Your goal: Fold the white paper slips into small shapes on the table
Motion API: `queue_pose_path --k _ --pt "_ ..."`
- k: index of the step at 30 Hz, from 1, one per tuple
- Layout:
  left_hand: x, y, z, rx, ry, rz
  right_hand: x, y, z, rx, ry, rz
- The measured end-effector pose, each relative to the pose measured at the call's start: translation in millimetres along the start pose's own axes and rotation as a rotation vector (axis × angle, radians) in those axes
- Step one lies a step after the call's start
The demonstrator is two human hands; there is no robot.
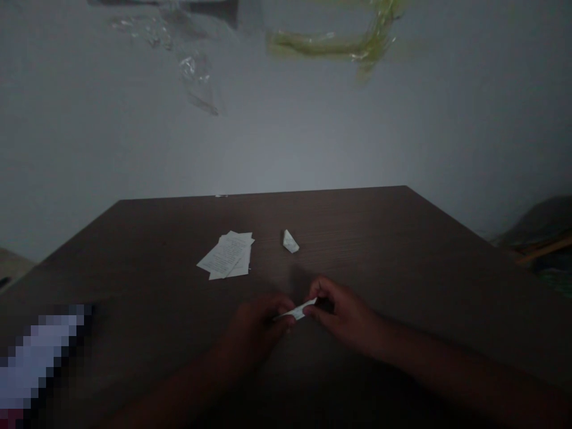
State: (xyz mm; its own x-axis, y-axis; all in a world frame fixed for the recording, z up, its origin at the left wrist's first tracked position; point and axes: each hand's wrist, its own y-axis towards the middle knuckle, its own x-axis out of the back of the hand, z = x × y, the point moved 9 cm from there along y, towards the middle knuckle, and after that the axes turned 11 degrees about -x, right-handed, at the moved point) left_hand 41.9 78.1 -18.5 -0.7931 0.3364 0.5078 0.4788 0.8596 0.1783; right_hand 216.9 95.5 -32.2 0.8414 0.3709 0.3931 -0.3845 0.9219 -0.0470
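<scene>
Both hands (340,305) on a narrow paper piece (299,311)

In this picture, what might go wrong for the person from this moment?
1. The narrow piece of paper is pinched by both the left hand and the right hand; an uneven pull might tear or crease it.
2. The loose paper stack lies just beyond the left hand, so a careless sweep could scatter it.
3. The scene looks dim, so a crooked edge may go unnoticed.

Bare forearms (440,364) taper toward the wrists (378,335) and bare fingers (320,285).
</scene>
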Motion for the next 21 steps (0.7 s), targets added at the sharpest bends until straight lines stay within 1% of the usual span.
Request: queue_pose_path --k 4,7,9,12,16,18,21 --pt "-5.2 0.8 -11.0 -0.130 0.230 0.056 0.3 5.5 -1.1 -0.006 -0.121 -0.028" --pt "-15.1 2.7 -16.6 -0.225 0.395 0.104 -2.6 7.6 2.7 0.068 -0.235 -0.065" --pt "-18.9 3.5 -16.9 -0.244 0.475 0.116 -4.7 7.5 6.4 0.141 -0.320 -0.096" --pt "-19.7 2.8 -19.3 -0.276 0.519 0.104 -6.0 7.0 11.6 0.236 -0.460 -0.140" --pt "-20.7 0.3 -24.0 -0.344 0.538 0.108 -11.2 6.3 16.7 0.310 -0.575 -0.076" --pt "-22.1 0.4 -21.4 -0.329 0.558 0.133 -11.9 4.9 18.5 0.317 -0.602 -0.055" --pt "-24.6 2.2 -15.9 -0.278 0.597 0.190 -9.8 2.2 19.6 0.298 -0.654 -0.091"
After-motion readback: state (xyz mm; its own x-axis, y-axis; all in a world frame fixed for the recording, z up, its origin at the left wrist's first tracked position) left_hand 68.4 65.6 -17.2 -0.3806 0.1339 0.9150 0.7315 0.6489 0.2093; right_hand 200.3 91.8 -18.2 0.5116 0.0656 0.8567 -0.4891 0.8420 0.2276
